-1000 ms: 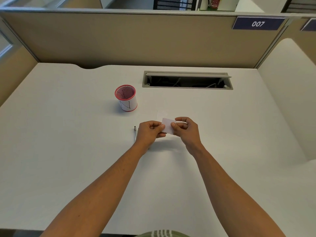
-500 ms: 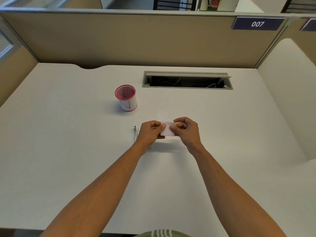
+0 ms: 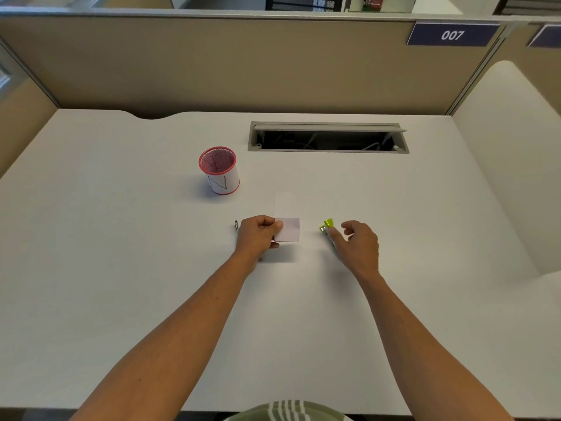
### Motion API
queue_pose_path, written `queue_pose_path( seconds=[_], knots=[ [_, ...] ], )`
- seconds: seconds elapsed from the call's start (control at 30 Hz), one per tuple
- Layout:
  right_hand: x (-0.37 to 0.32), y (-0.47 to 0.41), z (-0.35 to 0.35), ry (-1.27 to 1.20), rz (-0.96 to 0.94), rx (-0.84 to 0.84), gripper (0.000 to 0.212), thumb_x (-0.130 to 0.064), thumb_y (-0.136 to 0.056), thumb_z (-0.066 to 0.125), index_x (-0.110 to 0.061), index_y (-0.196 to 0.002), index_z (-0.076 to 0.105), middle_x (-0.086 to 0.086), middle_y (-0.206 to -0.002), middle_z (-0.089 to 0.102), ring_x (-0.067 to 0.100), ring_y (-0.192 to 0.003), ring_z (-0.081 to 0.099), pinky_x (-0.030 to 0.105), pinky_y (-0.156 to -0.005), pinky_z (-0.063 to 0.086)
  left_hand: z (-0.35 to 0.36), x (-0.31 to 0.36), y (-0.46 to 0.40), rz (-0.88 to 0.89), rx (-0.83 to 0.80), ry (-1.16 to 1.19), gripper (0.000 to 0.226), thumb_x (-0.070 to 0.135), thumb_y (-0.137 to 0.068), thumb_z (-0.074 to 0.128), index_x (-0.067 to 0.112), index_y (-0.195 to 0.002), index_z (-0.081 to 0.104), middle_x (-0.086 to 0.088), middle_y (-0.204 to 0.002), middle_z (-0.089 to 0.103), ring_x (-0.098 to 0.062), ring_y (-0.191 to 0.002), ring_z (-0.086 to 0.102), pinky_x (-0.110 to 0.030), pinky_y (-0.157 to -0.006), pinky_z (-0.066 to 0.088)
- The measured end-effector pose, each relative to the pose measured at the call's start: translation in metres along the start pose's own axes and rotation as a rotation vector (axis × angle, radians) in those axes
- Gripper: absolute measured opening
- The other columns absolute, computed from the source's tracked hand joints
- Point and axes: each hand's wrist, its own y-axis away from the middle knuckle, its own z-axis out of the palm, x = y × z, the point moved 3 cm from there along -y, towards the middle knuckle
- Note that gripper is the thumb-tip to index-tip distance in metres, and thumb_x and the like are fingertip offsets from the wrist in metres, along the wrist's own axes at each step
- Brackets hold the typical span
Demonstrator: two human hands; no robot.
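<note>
My left hand [image 3: 258, 235] pinches the left edge of a small white folded paper [image 3: 288, 230] just above the white desk [image 3: 121, 268]. My right hand [image 3: 358, 244] is off to the right, fingers loosely spread over a small lime-green stapler [image 3: 327, 227] that lies on the desk. The fingertips are at the stapler, but no grip on it shows. A pen [image 3: 236, 228] lies just left of my left hand, partly hidden by it.
A red mesh pen cup [image 3: 219, 170] with a white paper label stands behind and left of my hands. An open cable slot [image 3: 328, 138] is set into the desk at the back. Tan partitions wall off the back and both sides.
My right hand has let go of the paper and moved right to the green stapler, which was hidden before. My left hand alone holds the paper, almost in the same place.
</note>
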Motion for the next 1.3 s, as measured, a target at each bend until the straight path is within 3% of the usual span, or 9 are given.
queue_pose_path(
  seconds=[0.13, 0.27, 0.37, 0.53, 0.67, 0.73, 0.83, 0.97, 1.3],
  knots=[
    [0.014, 0.003, 0.005, 0.123, 0.026, -0.096, 0.049, -0.044, -0.084, 0.069, -0.010, -0.119, 0.063, 0.007, -0.114, 0.063, 0.026, -0.108, 0.059, 0.042, -0.087, 0.050, 0.001, -0.005, -0.001, -0.022, -0.011, -0.001, 0.007, 0.012, -0.086, 0.070, 0.011, -0.080, 0.066, -0.004, -0.085, 0.063, -0.016, -0.073, 0.061, -0.025, -0.055, 0.059],
    [0.010, 0.000, 0.011, 0.204, 0.015, -0.143, 0.026, -0.034, -0.088, 0.064, -0.009, -0.093, 0.067, 0.008, -0.091, 0.067, 0.030, -0.088, 0.062, 0.037, -0.070, 0.050, 0.002, -0.010, -0.001, -0.029, -0.029, -0.027, 0.007, 0.012, -0.086, 0.069, 0.009, -0.082, 0.066, -0.006, -0.088, 0.064, -0.019, -0.077, 0.062, -0.027, -0.058, 0.060],
    [0.007, -0.003, 0.013, 0.195, 0.012, -0.162, 0.020, -0.027, -0.090, 0.062, -0.007, -0.085, 0.064, 0.008, -0.081, 0.065, 0.030, -0.078, 0.060, 0.034, -0.063, 0.045, 0.000, -0.010, 0.000, -0.038, -0.031, -0.035, 0.009, 0.012, -0.087, 0.069, 0.011, -0.079, 0.066, -0.007, -0.089, 0.064, -0.022, -0.080, 0.062, -0.029, -0.060, 0.061],
    [0.005, -0.002, 0.012, -0.033, 0.044, -0.174, 0.015, -0.024, -0.092, 0.062, -0.010, -0.094, 0.055, 0.005, -0.088, 0.064, 0.024, -0.079, 0.059, 0.032, -0.065, 0.043, -0.001, -0.008, -0.002, -0.068, -0.036, -0.038, 0.005, 0.013, -0.086, 0.070, 0.009, -0.086, 0.066, -0.007, -0.092, 0.065, -0.024, -0.084, 0.062, -0.027, -0.057, 0.060],
    [-0.003, 0.006, 0.014, -0.537, 0.150, -0.357, 0.014, -0.012, -0.095, 0.061, -0.005, -0.099, 0.050, 0.017, -0.099, 0.070, 0.023, -0.076, 0.070, 0.029, -0.060, 0.056, 0.001, -0.004, -0.004, -0.052, -0.063, -0.048, 0.013, 0.013, -0.087, 0.069, 0.003, -0.095, 0.067, -0.011, -0.099, 0.065, -0.024, -0.083, 0.063, -0.027, -0.057, 0.060],
    [-0.006, 0.008, 0.015, -0.656, 0.180, -0.435, 0.015, -0.005, -0.094, 0.061, -0.005, -0.101, 0.047, 0.020, -0.098, 0.068, 0.023, -0.073, 0.068, 0.028, -0.059, 0.055, 0.002, -0.001, -0.005, -0.013, -0.081, -0.073, 0.010, 0.012, -0.087, 0.069, 0.004, -0.091, 0.068, -0.011, -0.096, 0.066, -0.024, -0.080, 0.064, -0.030, -0.060, 0.061],
    [-0.009, 0.011, 0.018, -0.699, 0.199, -0.534, 0.022, 0.000, -0.092, 0.062, -0.006, -0.108, 0.047, 0.021, -0.096, 0.063, 0.025, -0.073, 0.064, 0.033, -0.067, 0.053, 0.006, 0.006, -0.005, 0.072, -0.101, -0.151, 0.005, 0.013, -0.084, 0.072, 0.013, -0.080, 0.069, -0.006, -0.088, 0.067, -0.021, -0.077, 0.066, -0.035, -0.064, 0.061],
    [-0.011, 0.013, 0.020, -0.714, 0.185, -0.657, 0.030, 0.001, -0.093, 0.059, -0.005, -0.122, 0.053, 0.018, -0.094, 0.056, 0.024, -0.073, 0.060, 0.032, -0.069, 0.055, 0.008, 0.010, -0.007, 0.108, -0.104, -0.167, 0.007, 0.013, -0.082, 0.074, 0.015, -0.078, 0.069, -0.006, -0.090, 0.068, -0.023, -0.079, 0.069, -0.033, -0.062, 0.061],
    [-0.017, 0.015, 0.020, -0.635, 0.099, -0.745, 0.021, -0.014, -0.099, 0.054, 0.000, -0.112, 0.063, 0.008, -0.090, 0.061, 0.017, -0.074, 0.058, 0.028, -0.066, 0.051, 0.005, 0.015, -0.010, 0.156, -0.103, -0.293, 0.003, 0.015, -0.085, 0.072, 0.014, -0.084, 0.069, 0.006, -0.081, 0.064, -0.008, -0.071, 0.063, -0.012, -0.047, 0.049]
  ],
)
